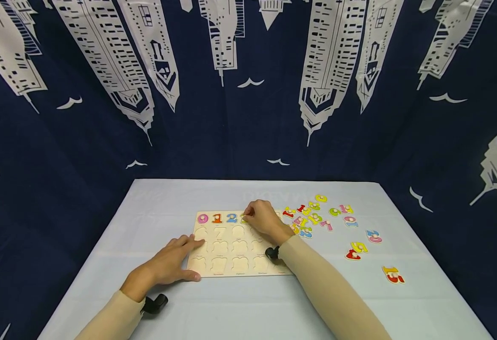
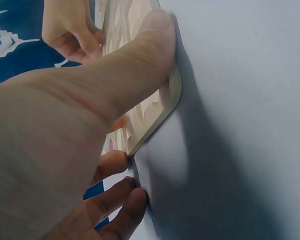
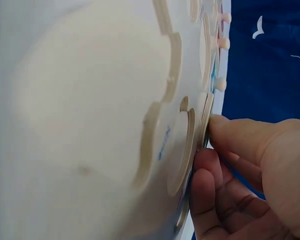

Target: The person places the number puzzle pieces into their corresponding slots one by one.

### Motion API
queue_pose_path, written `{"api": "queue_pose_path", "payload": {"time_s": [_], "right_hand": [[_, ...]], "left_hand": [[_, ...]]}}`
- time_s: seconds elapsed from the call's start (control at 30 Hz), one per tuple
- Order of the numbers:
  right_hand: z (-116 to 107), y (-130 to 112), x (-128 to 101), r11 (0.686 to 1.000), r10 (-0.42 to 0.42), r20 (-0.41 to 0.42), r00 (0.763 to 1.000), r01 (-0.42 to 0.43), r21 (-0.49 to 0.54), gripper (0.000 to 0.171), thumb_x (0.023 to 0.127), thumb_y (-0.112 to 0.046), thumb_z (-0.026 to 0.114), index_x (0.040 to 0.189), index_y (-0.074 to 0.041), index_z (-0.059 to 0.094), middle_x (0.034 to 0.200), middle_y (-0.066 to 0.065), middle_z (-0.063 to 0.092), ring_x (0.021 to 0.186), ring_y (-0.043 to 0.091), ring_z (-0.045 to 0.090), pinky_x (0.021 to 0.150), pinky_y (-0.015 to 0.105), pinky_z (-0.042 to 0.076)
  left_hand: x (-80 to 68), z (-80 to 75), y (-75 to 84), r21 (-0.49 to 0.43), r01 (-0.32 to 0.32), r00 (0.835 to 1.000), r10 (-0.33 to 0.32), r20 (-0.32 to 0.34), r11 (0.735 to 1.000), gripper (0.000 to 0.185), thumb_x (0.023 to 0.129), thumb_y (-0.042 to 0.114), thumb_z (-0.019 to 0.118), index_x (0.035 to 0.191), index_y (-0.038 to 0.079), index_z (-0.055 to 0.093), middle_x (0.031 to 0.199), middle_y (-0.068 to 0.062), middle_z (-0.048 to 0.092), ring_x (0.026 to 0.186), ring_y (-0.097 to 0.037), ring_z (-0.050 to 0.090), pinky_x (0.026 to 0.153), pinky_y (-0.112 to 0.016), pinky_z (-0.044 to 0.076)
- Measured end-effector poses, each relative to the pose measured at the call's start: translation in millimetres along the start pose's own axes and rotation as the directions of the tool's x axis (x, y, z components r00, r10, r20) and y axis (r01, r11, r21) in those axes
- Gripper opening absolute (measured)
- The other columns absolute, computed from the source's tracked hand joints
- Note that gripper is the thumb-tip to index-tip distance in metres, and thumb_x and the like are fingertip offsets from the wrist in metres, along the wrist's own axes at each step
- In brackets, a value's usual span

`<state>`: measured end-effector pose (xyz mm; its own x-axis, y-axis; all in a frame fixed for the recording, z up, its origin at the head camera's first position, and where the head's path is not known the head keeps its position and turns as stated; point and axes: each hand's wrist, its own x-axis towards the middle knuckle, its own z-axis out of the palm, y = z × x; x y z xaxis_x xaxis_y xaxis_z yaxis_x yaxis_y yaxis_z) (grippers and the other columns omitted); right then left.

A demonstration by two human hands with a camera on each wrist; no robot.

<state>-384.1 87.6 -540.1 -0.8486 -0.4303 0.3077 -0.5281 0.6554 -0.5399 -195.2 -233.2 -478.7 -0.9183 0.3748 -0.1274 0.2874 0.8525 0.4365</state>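
Note:
A pale wooden number puzzle board point(image 1: 240, 273) lies on the table, with recessed slots in rows. In its top row sit a pink 0 point(image 1: 203, 218), an orange-red 1 point(image 1: 217, 218) and a blue 2 point(image 1: 232, 217). My right hand point(image 1: 267, 221) pinches a small yellow-green puzzle piece point(image 1: 243, 219) at the slot beside the 2, its fingers hiding most of it. My left hand point(image 1: 169, 259) rests at the board's left edge, fingers spread. In the left wrist view its thumb point(image 2: 140, 60) lies over the board's near corner.
Several colourful number pieces point(image 1: 315, 218) lie loosely heaped right of the board, partly behind the right wrist. Others are scattered farther right, including a yellow-and-red piece point(image 1: 393, 275) nearest me. A white cloth covers the table point(image 1: 240, 307); a dark blue patterned curtain point(image 1: 231, 132) hangs behind.

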Motion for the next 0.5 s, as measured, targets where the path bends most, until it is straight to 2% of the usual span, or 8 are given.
{"api": "queue_pose_path", "payload": {"time_s": [0.1,0.23,0.4,0.47,0.5], "right_hand": [[-3.0,-8.0,3.3,0.999,0.048,0.019,0.999,-0.048,-0.001,0.005,0.100,-0.011,0.088,0.096,-0.010,0.086,0.090,0.003,0.083,0.082,0.018,0.072,0.076,0.032,0.062],[-24.6,-37.4,-5.0,0.994,0.112,0.050,0.992,-0.113,0.006,0.005,0.100,-0.006,0.087,0.095,-0.006,0.087,0.094,0.007,0.084,0.089,0.022,0.075,0.084,0.037,0.067],[-29.8,-40.7,-9.2,0.995,0.100,0.023,0.995,-0.099,-0.024,0.008,0.099,-0.007,0.087,0.090,-0.008,0.088,0.090,0.005,0.084,0.089,0.020,0.073,0.083,0.037,0.066],[-17.1,-21.4,-5.1,0.997,0.080,0.001,0.997,-0.080,-0.020,0.008,0.098,-0.012,0.089,0.090,-0.010,0.088,0.090,0.002,0.083,0.089,0.019,0.072,0.083,0.036,0.065],[-19.5,-27.6,-5.7,0.994,0.105,0.011,0.994,-0.104,-0.017,0.007,0.097,-0.011,0.090,0.091,-0.009,0.088,0.091,0.004,0.084,0.090,0.021,0.074,0.085,0.039,0.066]], "left_hand": [[-0.7,-0.8,0.5,-0.006,-0.003,1.000,0.003,-0.004,1.000,0.103,0.088,0.047,0.102,0.174,0.016,0.055,0.183,-0.028,0.045,0.158,-0.049,0.053,0.132,-0.071,0.048],[-0.7,-0.2,0.1,-0.009,-0.011,1.000,0.011,-0.011,1.000,0.102,0.088,0.047,0.102,0.174,0.016,0.056,0.182,-0.028,0.046,0.158,-0.049,0.052,0.132,-0.072,0.048],[-0.1,0.3,-1.3,-0.009,-0.005,1.000,0.005,-0.014,1.000,0.103,0.088,0.048,0.102,0.174,0.016,0.055,0.182,-0.027,0.046,0.159,-0.048,0.053,0.132,-0.070,0.048],[-0.3,0.4,-1.5,-0.009,-0.003,1.000,0.003,-0.013,1.000,0.103,0.088,0.048,0.102,0.174,0.016,0.055,0.182,-0.027,0.046,0.158,-0.047,0.053,0.132,-0.070,0.048],[-0.4,0.3,-1.5,-0.012,-0.002,1.000,0.001,-0.013,1.000,0.102,0.088,0.048,0.102,0.174,0.016,0.056,0.182,-0.027,0.046,0.158,-0.047,0.053,0.132,-0.070,0.048]]}}
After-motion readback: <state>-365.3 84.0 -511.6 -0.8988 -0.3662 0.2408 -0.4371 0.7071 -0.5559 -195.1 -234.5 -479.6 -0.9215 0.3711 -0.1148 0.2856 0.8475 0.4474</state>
